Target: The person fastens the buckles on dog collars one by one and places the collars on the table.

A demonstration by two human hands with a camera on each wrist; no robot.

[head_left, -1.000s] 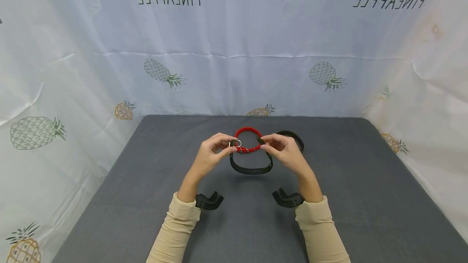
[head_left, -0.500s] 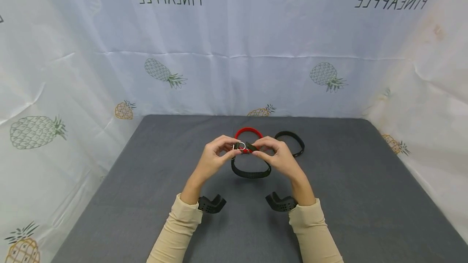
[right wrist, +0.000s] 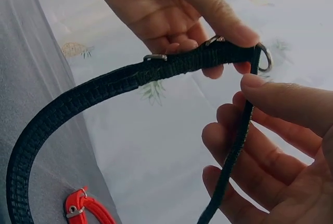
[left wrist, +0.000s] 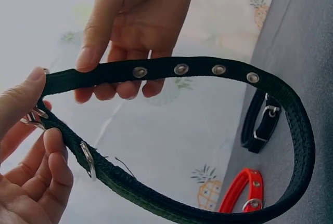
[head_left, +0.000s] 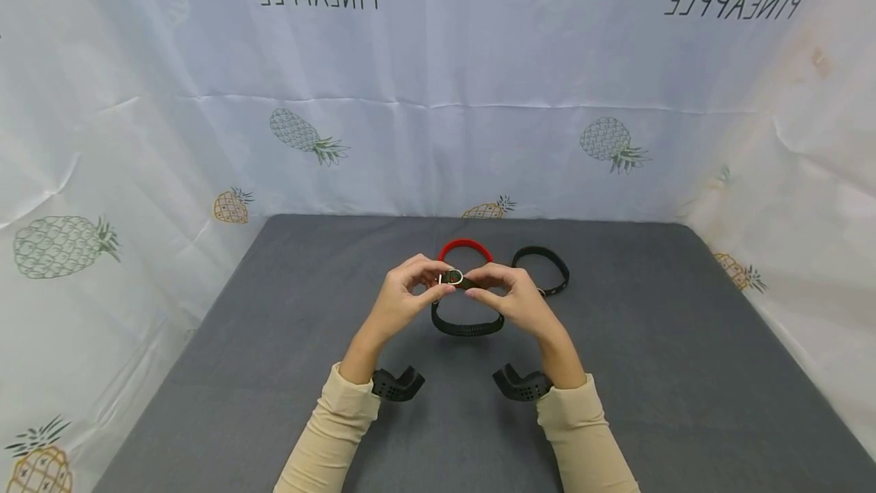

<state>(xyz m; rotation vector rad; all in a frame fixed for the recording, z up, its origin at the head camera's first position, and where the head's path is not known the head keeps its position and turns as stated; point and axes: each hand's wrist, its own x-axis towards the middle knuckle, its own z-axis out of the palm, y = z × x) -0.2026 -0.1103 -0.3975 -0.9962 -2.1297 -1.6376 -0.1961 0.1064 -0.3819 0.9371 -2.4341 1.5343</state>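
Observation:
A dark collar (head_left: pixel 468 329) hangs in a loop above the table, held up between both hands. My left hand (head_left: pixel 400 303) pinches its metal buckle (left wrist: pixel 35 117) end with thumb and fingers. A metal D-ring (left wrist: pixel 88 160) sits on the band beside that hand. My right hand (head_left: pixel 518 301) pinches the other strap end (left wrist: pixel 112 76), which has several metal eyelets (left wrist: pixel 181 69). In the right wrist view the strap meets the buckle end. Fingers hide whether it passes through the frame. Behind the hands lies a red collar (head_left: pixel 465 243), partly covered.
Another black collar (head_left: pixel 565 271) lies on the grey table (head_left: pixel 684 341), right of the red one. A white pineapple-print curtain (head_left: pixel 438 59) stands behind the table and at both sides. Each wrist wears a black camera mount (head_left: pixel 399 384).
My right hand has moved left with the strap end, up to the buckle in my left hand. The left hand has shifted slightly right. The collar's loop has narrowed and hangs slightly lower.

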